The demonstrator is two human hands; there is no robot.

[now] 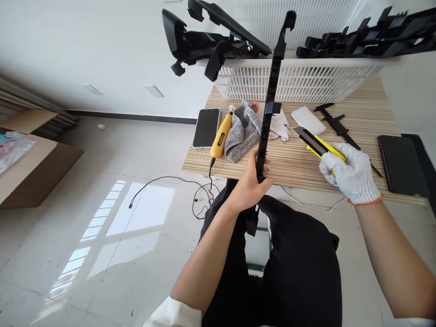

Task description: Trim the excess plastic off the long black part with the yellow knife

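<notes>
My bare left hand [251,182] is closed around the lower part of a long black plastic strip [270,97], which stands nearly upright in front of the table edge. My right hand [350,172], in a white knit glove with an orange cuff, grips a yellow and black utility knife [315,143] with its blade extended toward the strip. The blade tip sits a little to the right of the strip, apart from it.
A wooden table [368,113] carries a white mesh basket [306,79] loaded with black plastic parts [211,38], a phone [206,128], a yellow rotary tool [221,136], a grey glove [242,131], a black caliper [337,125] and a dark tablet [402,163]. A cardboard box [30,168] stands at left.
</notes>
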